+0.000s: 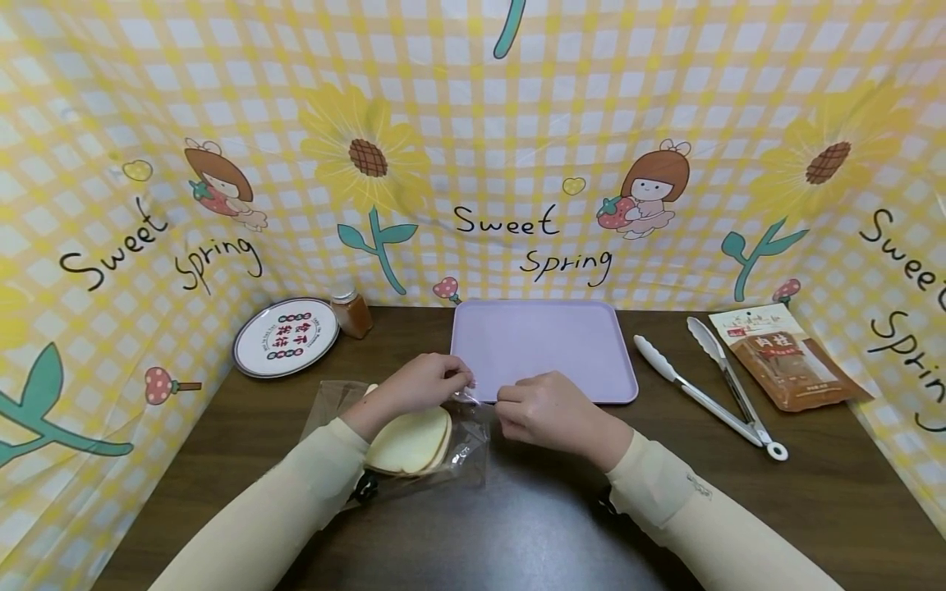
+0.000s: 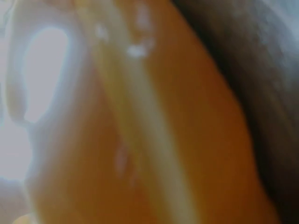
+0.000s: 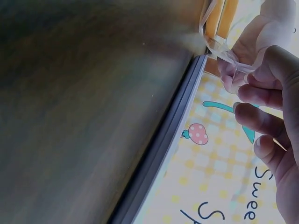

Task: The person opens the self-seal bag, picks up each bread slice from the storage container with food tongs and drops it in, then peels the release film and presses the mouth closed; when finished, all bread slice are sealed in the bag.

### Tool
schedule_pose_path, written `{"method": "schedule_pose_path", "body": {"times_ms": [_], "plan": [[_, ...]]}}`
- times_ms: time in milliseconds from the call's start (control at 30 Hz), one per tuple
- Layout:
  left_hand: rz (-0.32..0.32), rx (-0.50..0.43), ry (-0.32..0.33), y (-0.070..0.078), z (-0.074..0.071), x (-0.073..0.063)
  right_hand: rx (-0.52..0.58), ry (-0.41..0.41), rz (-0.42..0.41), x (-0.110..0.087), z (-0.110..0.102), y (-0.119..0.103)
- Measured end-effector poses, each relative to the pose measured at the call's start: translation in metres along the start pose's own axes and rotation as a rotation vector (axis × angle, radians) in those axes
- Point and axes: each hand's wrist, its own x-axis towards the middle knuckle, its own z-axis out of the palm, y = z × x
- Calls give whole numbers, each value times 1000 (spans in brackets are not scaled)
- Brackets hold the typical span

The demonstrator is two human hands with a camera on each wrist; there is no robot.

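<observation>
A clear plastic bag lies on the table with pale, brown-edged bread slices inside, partly behind the left forearm. My left hand pinches the bag's upper edge above the bread. Close beside it, my right hand has thumb and forefinger together at the corner of the same edge, the other fingers curled. From the right wrist, the stretched clear film runs between both hands. Filling the left wrist view is a blurred close-up of the bread's brown crust.
Behind the hands lies a lilac tray. A printed white plate and a jar of brown powder stand at back left. White-tipped tongs and a brown food packet lie on the right. Patterned cloth walls the table.
</observation>
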Motion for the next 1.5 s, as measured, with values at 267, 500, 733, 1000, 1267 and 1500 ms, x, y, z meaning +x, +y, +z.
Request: {"method": "schedule_pose_path", "body": {"times_ms": [267,500,733,1000,1267,1500], "plan": [[-17,-21,0,0,-1,-2,0,14,-10,-6,-5,-2],[-17,-8,10,1,-1,-2,-10,53,-45,-13,-10,-5],[-25,-1,24,0,-1,-2,18,27,-52,-20,-18,-11],[-25,-3,24,-2,-3,-3,-16,34,-34,-22,-25,-14],[-29,-3,24,0,-1,-3,-124,-88,193,-16,-17,-21],[-20,-4,25,0,-1,-4,-166,-253,296,-4,4,-25]]}}
